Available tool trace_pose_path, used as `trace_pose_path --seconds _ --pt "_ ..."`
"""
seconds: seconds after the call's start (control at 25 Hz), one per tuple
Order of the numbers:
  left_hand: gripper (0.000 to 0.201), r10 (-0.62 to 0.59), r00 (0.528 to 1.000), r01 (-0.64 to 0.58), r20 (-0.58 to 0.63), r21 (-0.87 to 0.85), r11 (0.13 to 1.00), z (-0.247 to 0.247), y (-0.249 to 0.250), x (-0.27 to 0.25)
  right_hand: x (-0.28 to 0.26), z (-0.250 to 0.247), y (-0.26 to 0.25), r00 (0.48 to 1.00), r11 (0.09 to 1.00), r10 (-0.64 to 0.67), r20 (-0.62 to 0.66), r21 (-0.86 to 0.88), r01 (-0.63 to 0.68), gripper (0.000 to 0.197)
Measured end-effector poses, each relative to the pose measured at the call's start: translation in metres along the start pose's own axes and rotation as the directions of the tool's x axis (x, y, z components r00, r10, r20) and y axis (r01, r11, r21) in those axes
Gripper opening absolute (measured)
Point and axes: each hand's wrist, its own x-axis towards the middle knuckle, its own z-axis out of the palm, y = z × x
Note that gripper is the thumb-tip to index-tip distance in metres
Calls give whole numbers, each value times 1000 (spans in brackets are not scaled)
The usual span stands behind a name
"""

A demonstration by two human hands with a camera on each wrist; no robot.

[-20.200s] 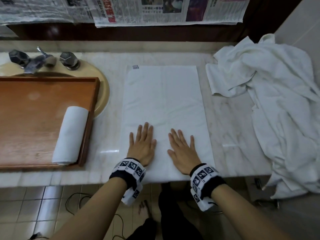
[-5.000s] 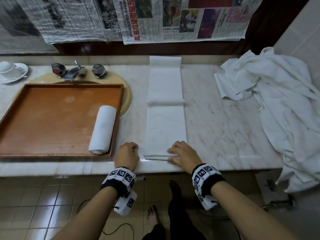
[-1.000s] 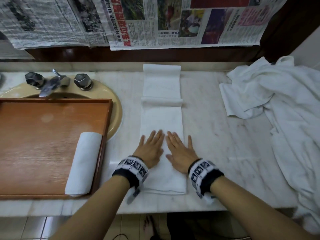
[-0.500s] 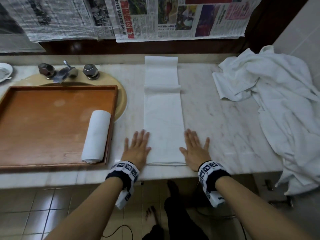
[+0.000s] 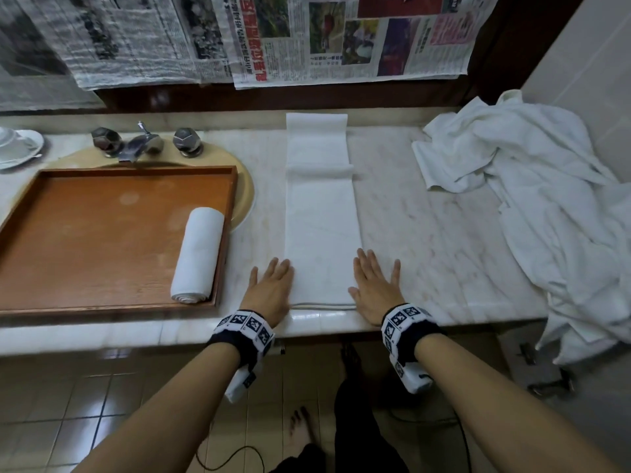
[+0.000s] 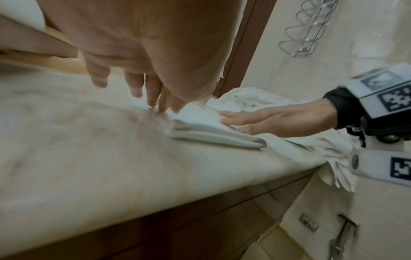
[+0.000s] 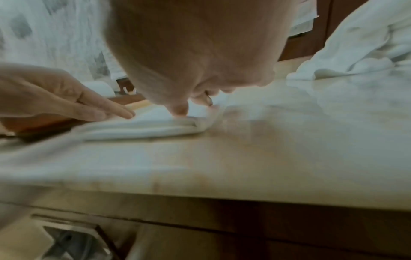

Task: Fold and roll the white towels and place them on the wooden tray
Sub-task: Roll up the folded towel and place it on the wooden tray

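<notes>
A white towel point(image 5: 321, 233), folded into a long narrow strip, lies on the marble counter point(image 5: 426, 233) from the front edge to the back wall, with a crosswise crease near its far end. My left hand point(image 5: 269, 288) lies flat on the counter, fingers straight, against the strip's near left edge point(image 6: 200, 126). My right hand point(image 5: 374, 288) lies flat at the near right edge, and its thumb point(image 7: 180, 107) touches the towel corner point(image 7: 144, 126). The wooden tray point(image 5: 102, 240) sits to the left, with one rolled white towel point(image 5: 198, 254) along its right wall.
A heap of loose white towels point(image 5: 529, 199) covers the counter's right end and hangs over the front edge. The tray rests over a sink, below a faucet point(image 5: 140, 145). A white saucer point(image 5: 17, 145) stands at far left. Newspapers point(image 5: 307, 39) hang on the back wall.
A second ago both hands lay side by side on top of the strip. They have slid apart to its left and right edges near the front and now hold still.
</notes>
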Motion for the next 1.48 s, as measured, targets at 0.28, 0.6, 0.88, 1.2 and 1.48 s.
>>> trace_pose_path --seconds 0.28,0.6,0.88,1.2,1.48 --pt "27 46 999 -46 -13 -65 997 -6 14 -8 -18 7 -6 951 939 -205 -233 228 258 27" --pt "19 30 998 -38 -54 -154 987 -1 10 -12 -21 9 9 966 954 -88 -244 257 152 19" --pt "12 -44 998 34 -52 -190 981 -8 12 -6 -19 2 9 976 950 11 -217 307 58 9" --pt "11 -190 982 186 3 -211 960 -15 15 5 -13 -4 8 973 957 46 -225 290 22 12" --pt "15 -118 993 118 -24 -6 993 -15 26 13 -6 4 2 954 975 -56 -295 192 116 12"
